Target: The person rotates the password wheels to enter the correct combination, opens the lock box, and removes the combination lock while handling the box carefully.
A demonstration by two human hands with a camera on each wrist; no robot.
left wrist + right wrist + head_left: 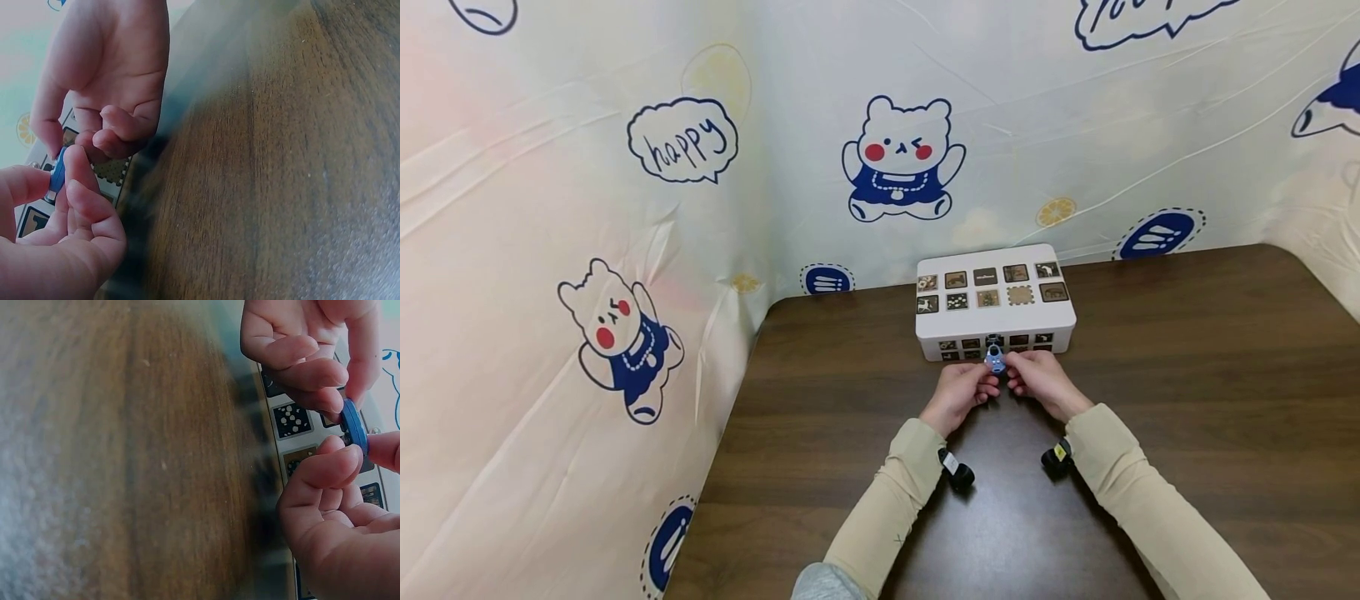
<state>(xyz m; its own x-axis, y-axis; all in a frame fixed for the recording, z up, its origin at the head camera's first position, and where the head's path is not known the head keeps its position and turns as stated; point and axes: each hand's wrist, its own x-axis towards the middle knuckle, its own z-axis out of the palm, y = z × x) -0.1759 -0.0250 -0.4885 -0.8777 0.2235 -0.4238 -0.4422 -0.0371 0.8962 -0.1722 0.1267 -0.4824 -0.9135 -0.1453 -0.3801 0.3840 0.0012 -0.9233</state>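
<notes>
A small blue padlock-like piece [995, 360] with a loop at its top is at the front of a white box [996, 320], by the dark latch [994, 340]. My left hand [958, 392] pinches its left side between thumb and forefinger. From the other side my right hand [1041, 379] pinches it too. In the left wrist view the blue padlock [58, 172] appears edge-on between the fingertips of both hands. The right wrist view shows the blue padlock [355, 425] as a thick disc-like edge, its face hidden. Whether its loop passes through the latch I cannot tell.
Small dark and brown square pictures cover the box's lid and front. The box stands at the back of a brown wooden table [1210, 358], close to a curtain [805, 150] printed with bears. A black wrist camera [957, 472] hangs at the left cuff, another black camera [1057, 460] at the right.
</notes>
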